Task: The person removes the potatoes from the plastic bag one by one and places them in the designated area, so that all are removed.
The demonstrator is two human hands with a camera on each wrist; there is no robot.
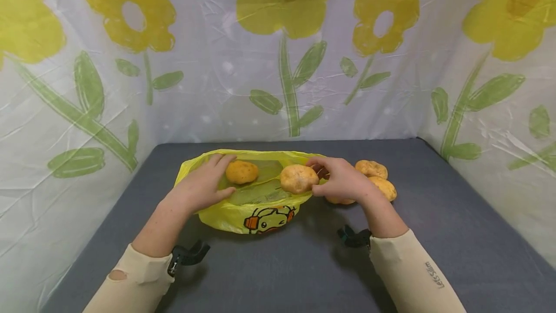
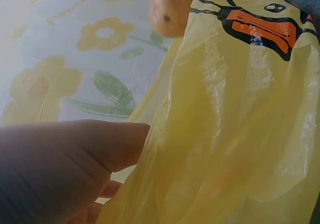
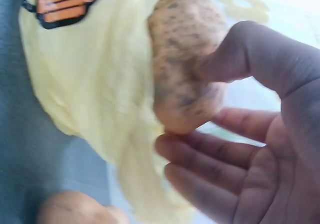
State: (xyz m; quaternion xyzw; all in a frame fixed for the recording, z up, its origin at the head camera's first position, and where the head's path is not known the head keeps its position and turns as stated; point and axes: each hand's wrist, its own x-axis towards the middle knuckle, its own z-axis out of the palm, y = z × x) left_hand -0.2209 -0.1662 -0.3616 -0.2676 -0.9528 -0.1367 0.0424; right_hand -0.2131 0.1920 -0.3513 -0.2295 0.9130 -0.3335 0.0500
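My right hand (image 1: 340, 177) holds a potato (image 1: 298, 178) over the right part of an open yellow plastic bag (image 1: 226, 217). In the right wrist view the thumb presses on that potato (image 3: 182, 58) while the fingers support it from the other side. Another potato (image 1: 242, 172) lies inside the bag, toward its left. My left hand (image 1: 201, 182) is at the bag's left rim, fingers spread and reaching over the opening. Part of that hand (image 2: 95, 154) is hidden behind the yellow plastic in the left wrist view.
To the right of the bag, several potatoes (image 1: 382, 187) lie on the dark grey table (image 1: 434, 235), one partly hidden behind my right hand. A printed flower curtain (image 1: 208, 81) surrounds the table at the back and sides. Dark straps (image 1: 188, 253) hang at both wrists.
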